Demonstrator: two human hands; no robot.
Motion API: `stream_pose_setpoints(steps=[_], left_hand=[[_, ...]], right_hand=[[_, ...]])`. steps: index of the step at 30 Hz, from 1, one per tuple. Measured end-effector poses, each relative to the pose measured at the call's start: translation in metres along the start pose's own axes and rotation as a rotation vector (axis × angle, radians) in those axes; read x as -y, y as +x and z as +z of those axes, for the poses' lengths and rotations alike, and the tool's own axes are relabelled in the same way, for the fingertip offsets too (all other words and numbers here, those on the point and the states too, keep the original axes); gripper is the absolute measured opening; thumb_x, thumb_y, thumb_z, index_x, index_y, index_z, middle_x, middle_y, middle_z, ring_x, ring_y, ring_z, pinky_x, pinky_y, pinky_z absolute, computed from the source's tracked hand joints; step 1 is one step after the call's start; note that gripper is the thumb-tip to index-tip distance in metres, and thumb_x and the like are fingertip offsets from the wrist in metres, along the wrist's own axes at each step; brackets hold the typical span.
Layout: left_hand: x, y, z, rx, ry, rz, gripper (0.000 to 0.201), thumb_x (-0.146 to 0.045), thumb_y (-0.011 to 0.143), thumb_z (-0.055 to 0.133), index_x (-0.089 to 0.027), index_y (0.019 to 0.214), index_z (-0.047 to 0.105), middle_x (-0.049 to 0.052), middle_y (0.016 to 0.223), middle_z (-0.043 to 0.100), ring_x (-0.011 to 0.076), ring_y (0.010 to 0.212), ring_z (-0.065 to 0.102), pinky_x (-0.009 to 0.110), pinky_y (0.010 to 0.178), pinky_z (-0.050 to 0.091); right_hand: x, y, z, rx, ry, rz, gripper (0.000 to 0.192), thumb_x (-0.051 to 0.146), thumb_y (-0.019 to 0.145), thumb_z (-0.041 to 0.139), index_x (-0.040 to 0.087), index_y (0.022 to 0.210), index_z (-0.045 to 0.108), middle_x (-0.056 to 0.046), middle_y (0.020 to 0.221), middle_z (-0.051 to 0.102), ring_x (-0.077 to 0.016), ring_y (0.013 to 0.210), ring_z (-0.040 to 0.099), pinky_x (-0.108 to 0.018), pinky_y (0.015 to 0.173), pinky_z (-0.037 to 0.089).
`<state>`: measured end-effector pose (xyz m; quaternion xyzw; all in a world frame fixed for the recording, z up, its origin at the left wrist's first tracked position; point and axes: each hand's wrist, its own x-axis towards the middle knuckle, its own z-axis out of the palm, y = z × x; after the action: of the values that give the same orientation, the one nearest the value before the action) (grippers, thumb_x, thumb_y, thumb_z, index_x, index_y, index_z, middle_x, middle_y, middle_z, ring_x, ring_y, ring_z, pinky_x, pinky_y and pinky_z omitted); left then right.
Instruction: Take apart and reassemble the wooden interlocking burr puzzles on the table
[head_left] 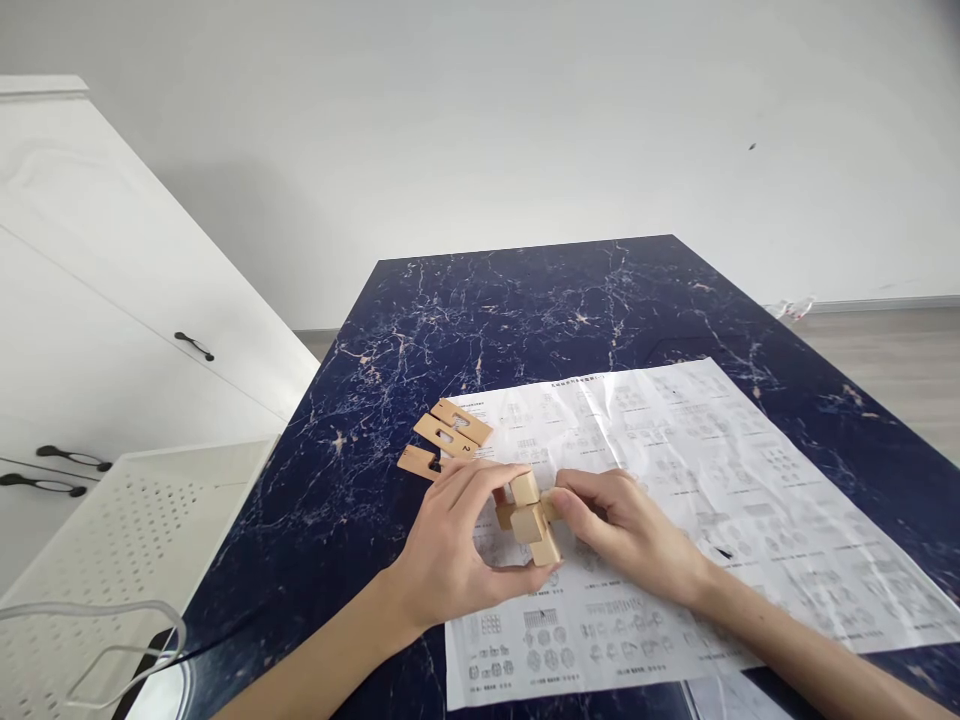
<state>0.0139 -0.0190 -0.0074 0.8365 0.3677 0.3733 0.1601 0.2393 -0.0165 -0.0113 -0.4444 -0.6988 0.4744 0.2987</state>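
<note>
Over a printed instruction sheet, a wooden interlocking puzzle of pale blocks is held between both hands. My left hand grips it from the left, fingers across the top and thumb below. From the right, my right hand pinches a block that sticks out of the puzzle's side; its fingers are curled. Just beyond my left hand lie three flat wooden pieces with cut-out slots, the nearer one partly covered by that hand. A numeral 2 shows on the middle slotted piece.
The dark blue marble-patterned table runs toward a white wall. At the left stand a white cabinet with black handles and a perforated white surface. A pale cable loops near the lower left corner.
</note>
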Motion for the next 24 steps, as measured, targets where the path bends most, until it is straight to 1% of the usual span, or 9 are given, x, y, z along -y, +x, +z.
stream_pose_setpoints(steps=[5,10,15,19,24], left_hand=[[-0.0038,0.0022,0.0005,-0.023,-0.006,0.006,0.074,-0.033,0.069,0.095,-0.027,0.132,0.055,0.003,0.108,0.076,0.0258,0.094,0.075,0.045,0.094,0.058],[-0.0061,0.0022,-0.0002,0.013,-0.055,-0.076,0.074,-0.033,0.067,0.095,-0.029,0.129,0.055,0.001,0.104,0.075,0.0237,0.092,0.074,0.04,0.09,0.059],[-0.0024,0.0014,-0.0015,0.011,-0.023,-0.02,0.074,-0.037,0.072,0.094,-0.028,0.133,0.053,0.003,0.109,0.075,0.0248,0.095,0.074,0.043,0.092,0.059],[-0.0001,0.0028,-0.0022,0.002,0.032,0.043,0.072,-0.039,0.076,0.092,-0.026,0.135,0.053,0.005,0.11,0.076,0.0262,0.096,0.075,0.046,0.096,0.058],[-0.0015,0.0035,-0.0021,-0.006,0.041,0.044,0.07,-0.038,0.076,0.091,-0.026,0.134,0.053,0.004,0.107,0.075,0.0255,0.094,0.074,0.045,0.094,0.059]], right_hand=[[0.0002,0.0007,-0.0029,0.038,0.004,0.029,0.051,0.054,0.106,0.046,0.022,0.068,0.039,0.005,0.063,0.034,-0.0117,0.058,0.029,-0.029,0.053,0.025],[0.0036,0.0004,-0.0079,0.068,-0.022,0.008,0.05,0.053,0.106,0.048,0.022,0.068,0.037,0.005,0.062,0.032,-0.0117,0.057,0.028,-0.03,0.053,0.024],[0.003,0.0003,-0.0089,0.079,-0.04,0.016,0.047,0.048,0.106,0.049,0.022,0.069,0.036,0.005,0.063,0.03,-0.0119,0.058,0.026,-0.03,0.053,0.023],[0.003,0.0006,-0.0079,0.077,-0.021,0.033,0.049,0.05,0.106,0.049,0.022,0.068,0.037,0.005,0.063,0.031,-0.0119,0.058,0.027,-0.03,0.053,0.023],[0.005,0.0006,-0.0062,0.069,0.013,0.058,0.05,0.051,0.105,0.049,0.023,0.067,0.033,0.006,0.062,0.028,-0.0113,0.057,0.025,-0.029,0.052,0.022]])
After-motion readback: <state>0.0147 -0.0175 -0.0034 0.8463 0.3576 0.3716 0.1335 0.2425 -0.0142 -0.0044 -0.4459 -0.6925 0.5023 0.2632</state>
